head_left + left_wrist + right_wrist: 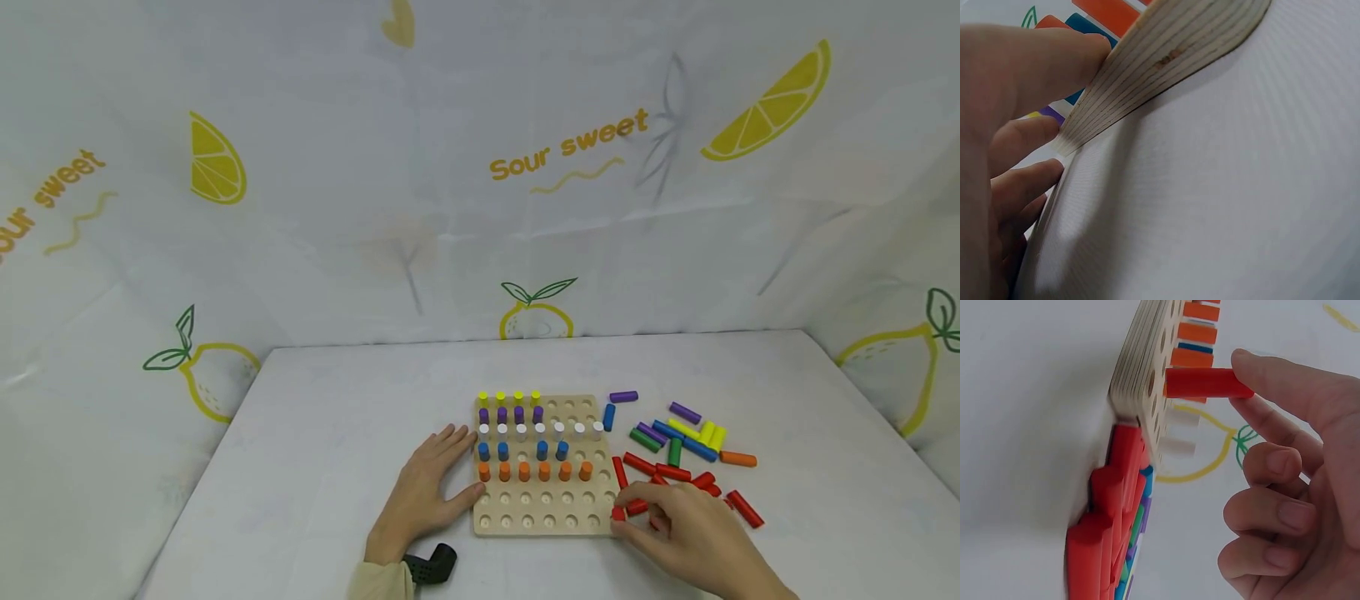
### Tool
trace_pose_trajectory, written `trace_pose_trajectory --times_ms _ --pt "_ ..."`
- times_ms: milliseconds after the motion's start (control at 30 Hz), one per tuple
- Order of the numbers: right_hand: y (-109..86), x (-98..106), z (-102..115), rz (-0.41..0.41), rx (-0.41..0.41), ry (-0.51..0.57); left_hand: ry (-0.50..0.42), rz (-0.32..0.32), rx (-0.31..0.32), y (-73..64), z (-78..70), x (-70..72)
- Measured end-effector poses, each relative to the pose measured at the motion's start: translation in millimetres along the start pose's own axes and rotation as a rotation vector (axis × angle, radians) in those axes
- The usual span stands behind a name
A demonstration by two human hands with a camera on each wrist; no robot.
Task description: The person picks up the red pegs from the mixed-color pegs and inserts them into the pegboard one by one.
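Note:
My right hand (690,525) pinches a red peg (1200,383) between thumb and index finger at the board's near right corner. The peg's far end meets or overlaps the board's holed face; whether it is in a hole I cannot tell. The wooden pegboard (537,533) carries rows of yellow, purple, white, blue and orange pegs (524,472), standing upright. Its two nearest rows show bare holes. My left hand (427,483) lies along the board's left side, fingers extended and thumb touching the near left edge.
Loose red pegs (745,509) lie in a heap right of the board. Behind them are scattered blue, green (675,452), yellow, purple and orange (738,459) pegs. A black band (431,564) is on my left wrist. A lemon-printed cloth (337,275) hangs behind the white table.

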State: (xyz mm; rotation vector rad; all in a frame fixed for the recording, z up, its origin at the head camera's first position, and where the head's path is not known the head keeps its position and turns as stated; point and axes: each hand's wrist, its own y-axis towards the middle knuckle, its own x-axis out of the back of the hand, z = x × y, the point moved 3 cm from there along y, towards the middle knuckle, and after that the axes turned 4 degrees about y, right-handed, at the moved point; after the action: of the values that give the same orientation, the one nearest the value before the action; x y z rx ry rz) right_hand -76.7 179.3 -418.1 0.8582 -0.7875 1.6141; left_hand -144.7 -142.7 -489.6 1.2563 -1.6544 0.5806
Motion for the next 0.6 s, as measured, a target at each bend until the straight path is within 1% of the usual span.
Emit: trace_pose_trajectory --times_ms 233,400,600 --pt "7.4 -5 19 -0.023 0.069 0.030 -0.006 -0.006 -0.005 -0.4 1.0 0.0" --pt "14.3 -9 31 -0.029 0.120 0.084 -0.012 -0.008 -0.006 -0.3 0.5 0.6" --pt "21.2 -18 45 -0.006 0.117 0.146 -0.008 -0.005 -0.004 0.0 0.1 0.9"
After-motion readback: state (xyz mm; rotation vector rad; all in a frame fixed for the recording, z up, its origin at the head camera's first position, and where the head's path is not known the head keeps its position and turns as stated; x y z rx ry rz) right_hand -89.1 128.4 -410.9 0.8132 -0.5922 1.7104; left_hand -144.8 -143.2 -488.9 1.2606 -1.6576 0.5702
